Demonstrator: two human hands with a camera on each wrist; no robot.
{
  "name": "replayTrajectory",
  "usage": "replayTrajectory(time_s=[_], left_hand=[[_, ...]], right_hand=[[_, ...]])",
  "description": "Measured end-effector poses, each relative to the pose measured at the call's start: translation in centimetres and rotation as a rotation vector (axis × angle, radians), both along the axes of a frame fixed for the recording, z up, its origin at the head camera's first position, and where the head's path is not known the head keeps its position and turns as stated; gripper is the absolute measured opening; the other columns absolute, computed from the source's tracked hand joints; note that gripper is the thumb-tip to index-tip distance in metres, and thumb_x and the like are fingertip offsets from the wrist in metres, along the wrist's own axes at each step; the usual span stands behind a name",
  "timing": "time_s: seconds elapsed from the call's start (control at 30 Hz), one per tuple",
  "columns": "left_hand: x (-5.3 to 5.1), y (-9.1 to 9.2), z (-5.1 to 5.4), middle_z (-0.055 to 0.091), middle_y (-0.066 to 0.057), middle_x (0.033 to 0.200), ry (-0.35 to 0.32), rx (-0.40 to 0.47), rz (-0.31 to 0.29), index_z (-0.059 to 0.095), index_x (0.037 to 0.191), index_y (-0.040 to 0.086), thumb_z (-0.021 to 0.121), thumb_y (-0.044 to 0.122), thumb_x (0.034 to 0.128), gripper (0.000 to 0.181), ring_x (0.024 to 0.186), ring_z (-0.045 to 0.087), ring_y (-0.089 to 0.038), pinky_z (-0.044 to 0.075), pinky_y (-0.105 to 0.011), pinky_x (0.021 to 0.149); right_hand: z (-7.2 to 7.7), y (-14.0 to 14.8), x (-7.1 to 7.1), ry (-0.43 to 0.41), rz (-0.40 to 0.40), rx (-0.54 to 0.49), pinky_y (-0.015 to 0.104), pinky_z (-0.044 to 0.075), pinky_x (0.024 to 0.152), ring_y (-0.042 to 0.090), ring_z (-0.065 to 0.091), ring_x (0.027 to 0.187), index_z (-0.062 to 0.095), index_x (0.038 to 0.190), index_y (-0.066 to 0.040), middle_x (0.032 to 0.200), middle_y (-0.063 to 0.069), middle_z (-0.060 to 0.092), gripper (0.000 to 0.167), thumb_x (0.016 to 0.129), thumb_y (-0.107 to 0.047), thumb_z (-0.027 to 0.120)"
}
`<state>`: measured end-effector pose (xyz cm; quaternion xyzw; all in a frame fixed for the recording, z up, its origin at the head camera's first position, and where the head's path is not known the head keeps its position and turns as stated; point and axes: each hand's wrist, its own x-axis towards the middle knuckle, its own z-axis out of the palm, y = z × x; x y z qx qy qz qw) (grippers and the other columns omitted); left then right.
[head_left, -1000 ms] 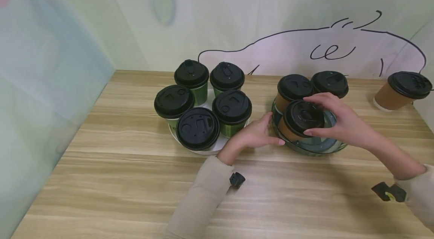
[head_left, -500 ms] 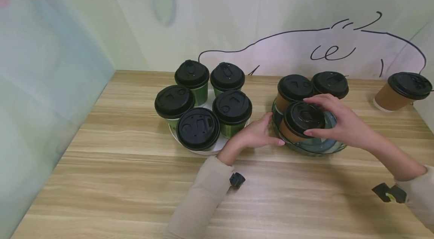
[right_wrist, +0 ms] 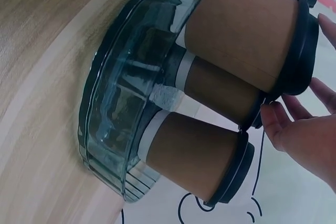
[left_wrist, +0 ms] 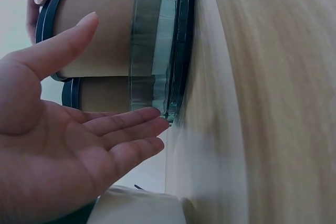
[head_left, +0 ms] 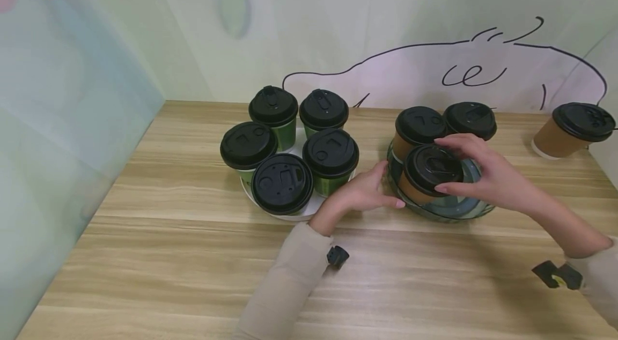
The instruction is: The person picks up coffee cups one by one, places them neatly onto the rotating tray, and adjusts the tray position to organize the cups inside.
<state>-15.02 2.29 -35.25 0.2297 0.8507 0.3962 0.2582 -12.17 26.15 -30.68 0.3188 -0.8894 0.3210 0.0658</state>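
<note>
A brown paper coffee cup [head_left: 419,192] with a black lid [head_left: 432,169] stands at the near left inside a clear bluish glass dish [head_left: 454,214]. My right hand [head_left: 492,176] holds it by the lid, thumb on the near side and fingers on the far side. Two more brown lidded cups stand behind it, one with its lid [head_left: 420,124] close to the held cup, the other with its lid [head_left: 470,117] farther right. My left hand [head_left: 364,192] lies beside the dish, fingers extended; in the left wrist view its fingertips [left_wrist: 157,124] meet the dish's outer wall.
Left of the dish, a white plate [head_left: 294,216] bears several green cups with black lids [head_left: 282,183]. One brown cup [head_left: 557,137] stands apart at the far right on the wooden table [head_left: 193,270]. A printed wall [head_left: 367,18] runs behind the table.
The held cup has settled very slightly lower in the dish. My right hand has shifted a touch rightward around its lid. The left hand stays in place.
</note>
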Motion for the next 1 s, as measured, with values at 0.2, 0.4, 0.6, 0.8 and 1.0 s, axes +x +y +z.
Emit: replayTrajectory(time_s=[0.2, 0.4, 0.6, 0.8, 1.0], left_hand=[[0.1, -0.1, 0.1, 0.035, -0.016, 0.142, 0.0, 0.008, -0.009, 0.013, 0.145, 0.001, 0.069, 0.03, 0.0815, 0.089, 0.128, 0.035, -0.024, 0.03, -0.03, 0.103], [0.1, -0.1, 0.0, 0.036, -0.015, 0.141, -0.005, 0.004, -0.007, 0.014, 0.145, 0.001, 0.069, 0.031, 0.0812, 0.089, 0.128, 0.036, -0.021, 0.031, -0.028, 0.102], [0.0, -0.1, -0.1, 0.037, -0.016, 0.14, -0.002, 0.006, -0.011, 0.014, 0.145, 0.001, 0.069, 0.031, 0.0811, 0.089, 0.127, 0.037, -0.022, 0.032, -0.028, 0.102], [0.0, -0.1, 0.0, 0.037, -0.016, 0.14, -0.001, 0.005, -0.014, 0.014, 0.145, 0.001, 0.069, 0.031, 0.0814, 0.089, 0.127, 0.037, -0.022, 0.032, -0.029, 0.102], [0.0, 0.0, 0.0, 0.038, -0.015, 0.14, -0.003, -0.004, -0.013, 0.014, 0.145, 0.002, 0.069, 0.031, 0.0815, 0.089, 0.127, 0.037, -0.022, 0.031, -0.029, 0.103]], right_hand=[[0.3, 0.8, 0.1, -0.02, -0.031, -0.002, 0.006, 0.033, 0.083, 0.0, 0.043, 0.102, 0.045, 0.13, -0.004, 0.122, 0.004, 0.044, 0.077, 0.062, 0.002, 0.081], [0.3, 1.1, 0.0, -0.036, -0.026, 0.034, 0.006, 0.033, 0.084, -0.001, 0.041, 0.104, 0.044, 0.131, -0.005, 0.125, 0.007, 0.045, 0.078, 0.063, -0.002, 0.081], [-0.3, 0.6, -0.2, 0.008, 0.033, 0.059, 0.006, 0.034, 0.083, 0.001, 0.042, 0.104, 0.046, 0.13, -0.004, 0.124, 0.007, 0.047, 0.08, 0.059, -0.004, 0.084], [-0.2, 0.6, -0.1, 0.026, 0.027, 0.065, 0.006, 0.034, 0.083, 0.001, 0.041, 0.104, 0.048, 0.128, -0.003, 0.122, 0.008, 0.049, 0.078, 0.059, -0.004, 0.084], [-0.2, 1.0, 0.0, 0.004, 0.013, 0.078, 0.007, 0.034, 0.082, 0.0, 0.04, 0.104, 0.047, 0.129, -0.004, 0.123, 0.009, 0.049, 0.077, 0.061, -0.006, 0.083]])
